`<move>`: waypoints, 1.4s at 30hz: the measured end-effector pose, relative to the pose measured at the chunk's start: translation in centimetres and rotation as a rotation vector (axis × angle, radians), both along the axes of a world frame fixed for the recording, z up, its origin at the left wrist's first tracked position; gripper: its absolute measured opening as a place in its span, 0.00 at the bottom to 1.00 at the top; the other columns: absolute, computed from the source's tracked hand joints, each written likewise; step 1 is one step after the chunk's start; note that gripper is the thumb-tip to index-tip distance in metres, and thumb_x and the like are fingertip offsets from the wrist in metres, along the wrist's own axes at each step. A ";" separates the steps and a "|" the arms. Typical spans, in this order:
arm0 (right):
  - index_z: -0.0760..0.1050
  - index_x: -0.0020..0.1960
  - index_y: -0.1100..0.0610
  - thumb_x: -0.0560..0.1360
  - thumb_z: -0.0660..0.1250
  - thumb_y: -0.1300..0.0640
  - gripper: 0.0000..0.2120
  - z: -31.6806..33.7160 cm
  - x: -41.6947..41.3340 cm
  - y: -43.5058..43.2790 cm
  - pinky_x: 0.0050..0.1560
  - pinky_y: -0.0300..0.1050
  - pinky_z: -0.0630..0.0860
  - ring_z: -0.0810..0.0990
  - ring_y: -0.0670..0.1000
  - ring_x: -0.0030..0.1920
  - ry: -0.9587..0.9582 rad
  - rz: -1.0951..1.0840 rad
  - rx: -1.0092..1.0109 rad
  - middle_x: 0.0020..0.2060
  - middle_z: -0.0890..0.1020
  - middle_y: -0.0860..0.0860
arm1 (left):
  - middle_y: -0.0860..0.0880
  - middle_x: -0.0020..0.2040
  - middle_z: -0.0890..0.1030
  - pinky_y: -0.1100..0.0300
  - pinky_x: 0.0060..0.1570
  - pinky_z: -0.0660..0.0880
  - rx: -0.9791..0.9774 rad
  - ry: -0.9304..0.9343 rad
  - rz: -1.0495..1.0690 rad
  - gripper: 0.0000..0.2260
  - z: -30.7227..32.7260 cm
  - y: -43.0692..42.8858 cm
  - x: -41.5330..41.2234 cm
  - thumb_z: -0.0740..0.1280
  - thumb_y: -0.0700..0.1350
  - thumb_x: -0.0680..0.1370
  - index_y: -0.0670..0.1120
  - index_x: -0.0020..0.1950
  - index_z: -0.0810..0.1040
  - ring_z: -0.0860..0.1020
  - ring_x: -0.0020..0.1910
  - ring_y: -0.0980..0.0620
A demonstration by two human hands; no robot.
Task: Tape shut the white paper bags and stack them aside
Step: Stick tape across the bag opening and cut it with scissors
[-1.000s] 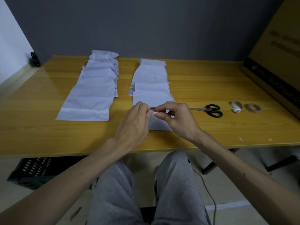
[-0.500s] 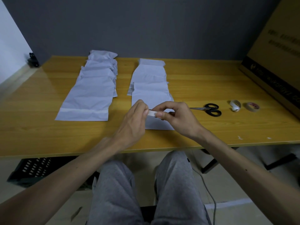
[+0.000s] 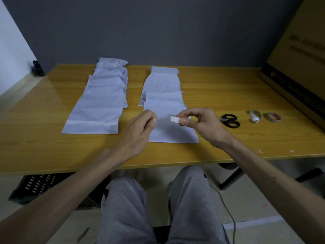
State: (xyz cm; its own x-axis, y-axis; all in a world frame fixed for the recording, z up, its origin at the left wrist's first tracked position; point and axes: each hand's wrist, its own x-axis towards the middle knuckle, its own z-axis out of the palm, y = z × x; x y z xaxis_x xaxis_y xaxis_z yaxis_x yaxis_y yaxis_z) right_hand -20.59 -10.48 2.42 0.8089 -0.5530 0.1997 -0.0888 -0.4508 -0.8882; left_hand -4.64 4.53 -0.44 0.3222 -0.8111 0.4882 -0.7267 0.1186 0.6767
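Between the thumb and forefinger of my right hand [image 3: 202, 125] a short white tape strip [image 3: 174, 119] is pinched, over the nearest bag of the right bag row [image 3: 163, 95]. My left hand [image 3: 140, 131], just beside and clear of the strip, has its fingers curled, with nothing visible in them. Outward of the right hand, on the yellow table [image 3: 219, 88], lie scissors [image 3: 230, 120] and two tape rolls [image 3: 273, 118], with a cardboard box [image 3: 299, 59] beyond them. Outward of the left hand lies the left bag row [image 3: 102, 103], creased, its nearest bag crossed by a pale band.
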 end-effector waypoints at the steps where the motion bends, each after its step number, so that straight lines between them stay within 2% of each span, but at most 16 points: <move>1: 0.83 0.47 0.58 0.73 0.72 0.63 0.04 0.2 -0.1 0.0 0.44 0.31 0.73 0.81 0.41 0.46 -0.023 -0.025 0.008 0.43 0.84 0.48 | 0.53 0.36 0.70 0.65 0.35 0.64 0.021 0.020 0.006 0.09 0.0 0.1 0.2 0.58 0.40 0.82 0.43 0.42 0.70 0.67 0.35 0.55; 3: 0.83 0.48 0.58 0.72 0.72 0.63 0.05 0.6 0.2 0.5 0.44 0.32 0.74 0.81 0.40 0.49 -0.037 -0.022 -0.009 0.46 0.85 0.49 | 0.51 0.36 0.73 0.62 0.35 0.67 0.075 0.065 0.022 0.10 0.2 0.1 -0.4 0.59 0.43 0.82 0.44 0.42 0.72 0.70 0.35 0.53; 4: 0.83 0.47 0.58 0.72 0.73 0.63 0.05 0.6 0.5 0.7 0.47 0.34 0.76 0.81 0.41 0.51 -0.037 -0.014 -0.019 0.47 0.85 0.49 | 0.50 0.36 0.74 0.62 0.35 0.68 0.114 0.153 0.028 0.11 0.3 0.0 -1.0 0.59 0.45 0.82 0.44 0.42 0.72 0.70 0.35 0.54; 7: 0.83 0.46 0.54 0.71 0.74 0.63 0.06 -0.1 1.3 0.9 0.53 0.39 0.77 0.81 0.45 0.52 -0.048 -0.066 -0.086 0.48 0.83 0.50 | 0.48 0.32 0.74 0.61 0.32 0.70 0.239 0.726 0.051 0.16 1.2 -0.9 -2.2 0.57 0.49 0.83 0.42 0.40 0.73 0.71 0.30 0.53; 8: 0.83 0.46 0.54 0.70 0.74 0.63 0.07 -0.4 1.5 0.9 0.53 0.38 0.77 0.81 0.45 0.52 -0.064 -0.085 -0.104 0.47 0.82 0.49 | 0.47 0.32 0.74 0.60 0.31 0.69 0.283 0.906 0.045 0.17 1.6 -1.1 -2.3 0.57 0.50 0.83 0.42 0.41 0.73 0.71 0.29 0.52; 10: 0.84 0.47 0.57 0.70 0.74 0.65 0.07 -0.8 1.7 1.0 0.52 0.33 0.75 0.80 0.44 0.52 -0.090 -0.098 -0.157 0.45 0.80 0.45 | 0.47 0.32 0.74 0.59 0.32 0.69 0.353 1.138 0.013 0.16 2.2 -1.3 -2.2 0.58 0.51 0.83 0.42 0.41 0.73 0.71 0.29 0.51; 13: 0.84 0.47 0.60 0.69 0.74 0.66 0.07 -1.3 2.0 1.5 0.52 0.33 0.75 0.78 0.46 0.54 -0.132 -0.101 -0.286 0.44 0.79 0.40 | 0.47 0.33 0.74 0.60 0.31 0.70 0.398 1.303 0.008 0.15 2.8 -1.6 -2.2 0.59 0.49 0.82 0.42 0.41 0.74 0.71 0.29 0.52; 15: 0.84 0.47 0.60 0.69 0.74 0.65 0.07 -1.6 2.1 1.5 0.53 0.35 0.75 0.78 0.46 0.55 -0.160 -0.106 -0.372 0.42 0.80 0.43 | 0.48 0.32 0.74 0.62 0.29 0.70 0.423 1.399 0.006 0.14 3.1 -1.8 -2.1 0.59 0.48 0.82 0.43 0.41 0.73 0.71 0.28 0.53; 20: 0.83 0.46 0.60 0.73 0.71 0.63 0.03 -2.1 2.2 1.6 0.54 0.30 0.70 0.76 0.45 0.55 -0.195 -0.105 -0.528 0.43 0.83 0.49 | 0.48 0.32 0.72 0.64 0.31 0.67 0.432 1.602 0.009 0.11 3.3 -1.9 -1.9 0.57 0.43 0.82 0.43 0.42 0.73 0.67 0.31 0.54; 23: 0.81 0.49 0.63 0.76 0.66 0.65 0.06 -2.1 2.3 1.9 0.54 0.34 0.73 0.78 0.47 0.54 -0.267 -0.122 -0.532 0.46 0.80 0.46 | 0.49 0.31 0.72 0.65 0.32 0.66 0.441 1.624 0.015 0.10 3.2 -2.1 -1.7 0.57 0.41 0.82 0.42 0.42 0.73 0.67 0.30 0.54; 26: 0.78 0.56 0.61 0.75 0.68 0.67 0.11 -1.8 2.4 2.4 0.52 0.42 0.78 0.78 0.49 0.53 -0.307 -0.175 -0.489 0.51 0.77 0.46 | 0.49 0.31 0.72 0.65 0.31 0.66 0.444 1.576 0.027 0.10 3.2 -2.3 -1.4 0.57 0.40 0.82 0.43 0.42 0.73 0.67 0.30 0.55; 28: 0.75 0.61 0.57 0.72 0.71 0.67 0.18 -1.3 2.5 2.6 0.52 0.37 0.78 0.75 0.45 0.57 -0.300 -0.228 -0.332 0.55 0.72 0.49 | 0.49 0.31 0.72 0.65 0.32 0.66 0.432 1.508 0.034 0.10 3.3 -2.4 -0.8 0.57 0.40 0.82 0.43 0.42 0.72 0.67 0.30 0.55; 30: 0.71 0.61 0.52 0.70 0.74 0.66 0.24 -0.6 2.7 2.6 0.49 0.36 0.79 0.74 0.43 0.59 -0.289 -0.270 -0.149 0.57 0.71 0.50 | 0.50 0.31 0.72 0.65 0.32 0.66 0.419 1.359 0.045 0.09 3.7 -2.4 0.0 0.58 0.40 0.82 0.44 0.42 0.73 0.68 0.29 0.55; 34: 0.73 0.58 0.53 0.68 0.75 0.67 0.23 0.4 3.5 1.7 0.49 0.41 0.79 0.81 0.46 0.54 -0.257 -0.224 0.093 0.52 0.80 0.49 | 0.49 0.34 0.74 0.62 0.34 0.68 0.426 0.979 0.060 0.08 4.8 -2.3 2.0 0.62 0.41 0.81 0.43 0.43 0.75 0.71 0.31 0.54; 38: 0.76 0.55 0.58 0.67 0.74 0.71 0.20 0.9 4.0 1.4 0.51 0.46 0.80 0.83 0.53 0.50 -0.303 -0.171 0.177 0.48 0.83 0.54 | 0.49 0.34 0.76 0.61 0.36 0.71 0.478 1.000 0.005 0.05 5.7 -2.2 3.3 0.63 0.40 0.80 0.42 0.45 0.75 0.73 0.32 0.54; 42: 0.79 0.51 0.58 0.67 0.75 0.71 0.16 0.7 4.3 1.4 0.50 0.44 0.80 0.83 0.53 0.49 -0.283 -0.181 0.173 0.47 0.84 0.54 | 0.48 0.34 0.76 0.61 0.36 0.71 0.476 0.935 0.031 0.06 5.4 -2.2 3.4 0.64 0.39 0.80 0.41 0.43 0.76 0.73 0.32 0.54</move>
State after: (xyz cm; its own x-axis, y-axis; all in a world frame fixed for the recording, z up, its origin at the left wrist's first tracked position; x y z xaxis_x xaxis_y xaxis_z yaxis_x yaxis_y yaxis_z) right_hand -16.33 -9.11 3.15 0.6212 -0.7270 0.2924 0.1063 -0.2915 -0.9506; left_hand -1.21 2.28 4.96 0.4299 -0.8392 -0.3332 0.1112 -0.3170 0.9419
